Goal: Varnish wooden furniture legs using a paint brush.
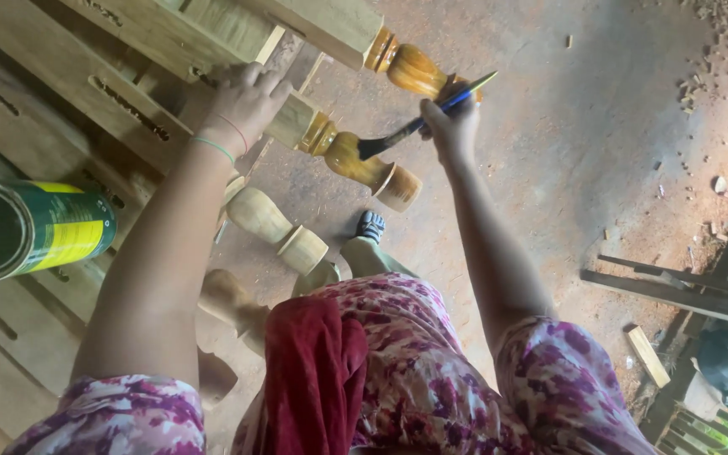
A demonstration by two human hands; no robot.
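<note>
- We see the right hand [452, 126] closed around the blue handle of a paintbrush [419, 126], fingers wrapped tight on it near the upper end.
- The brush slants down and to the left from that hand, and its dark bristles touch the glossy amber bulge of a turned wooden leg [355, 156].
- That leg lies just to the left of and below the right hand; its round foot end points down and to the right, still pale at the tip.
- The left hand [242, 105] rests on the square pale upper part of the same leg, fingers bent over the wood and clamped on it, with thin bands at the wrist.
- So the leg runs between our two hands: the left one at its square block, the right one near its coated turned part.
- A second turned leg [410, 67], also amber and shiny, lies above it, just beside the right hand.
- An uncoated pale leg [275, 227] lies below, near the left forearm.
- A green and yellow can [27, 227] lies on its side at the left edge, well apart from both hands.
- All of this sits above a dusty earth floor [583, 135], with a sandalled foot [370, 226] below the legs.
</note>
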